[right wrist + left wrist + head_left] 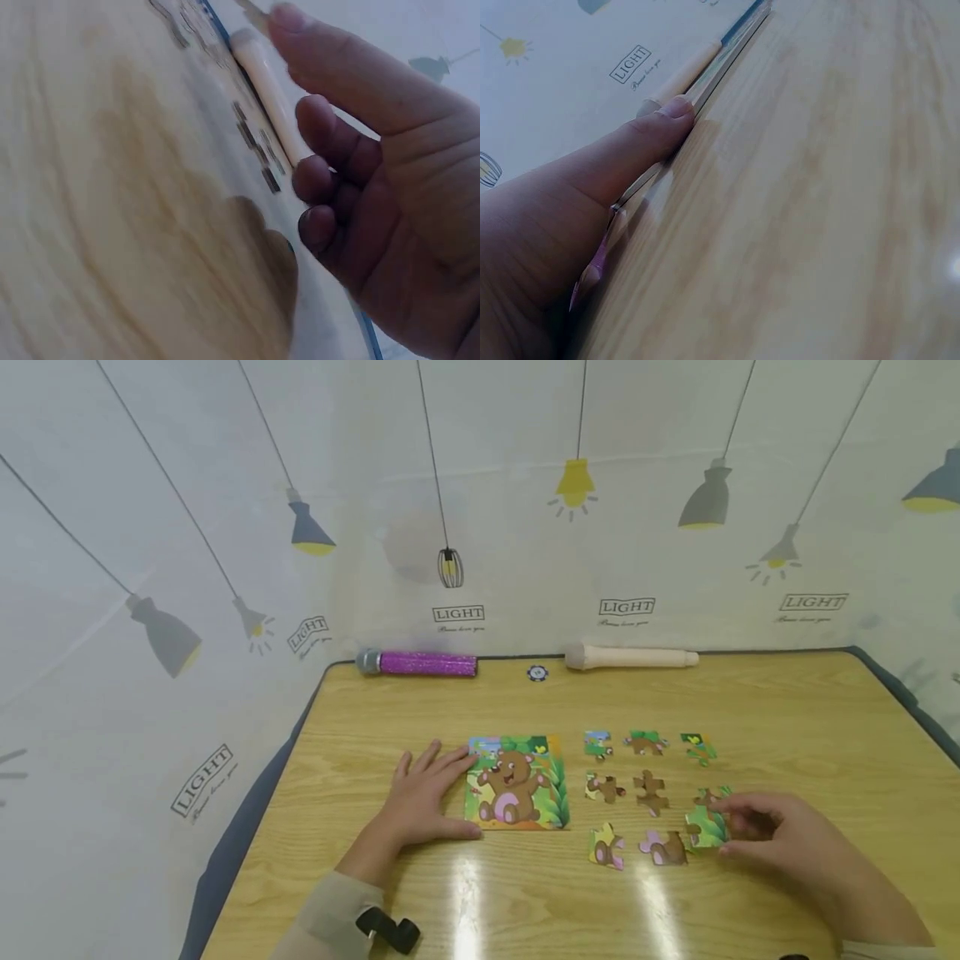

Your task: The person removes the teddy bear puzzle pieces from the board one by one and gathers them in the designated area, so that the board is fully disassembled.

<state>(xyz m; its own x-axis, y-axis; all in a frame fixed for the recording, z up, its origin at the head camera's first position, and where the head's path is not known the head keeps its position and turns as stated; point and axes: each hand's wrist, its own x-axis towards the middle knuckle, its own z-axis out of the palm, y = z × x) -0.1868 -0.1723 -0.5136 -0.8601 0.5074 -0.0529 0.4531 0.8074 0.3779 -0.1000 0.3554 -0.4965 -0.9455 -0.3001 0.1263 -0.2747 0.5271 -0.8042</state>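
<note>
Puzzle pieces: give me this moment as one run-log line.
left hand flat on table, touching bear puzzle board | right hand pinching green puzzle piece | eight loose pieces beside board

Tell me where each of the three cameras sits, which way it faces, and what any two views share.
Head: looks forward and down at the wooden table; left hand lies flat against the bear picture board, right hand pinches a green puzzle piece.
Left wrist: low along the tabletop; thumb presses the board's edge.
Right wrist: low across the table; curled fingers show.
Shared: the beige wooden handle appears in all three.
</note>
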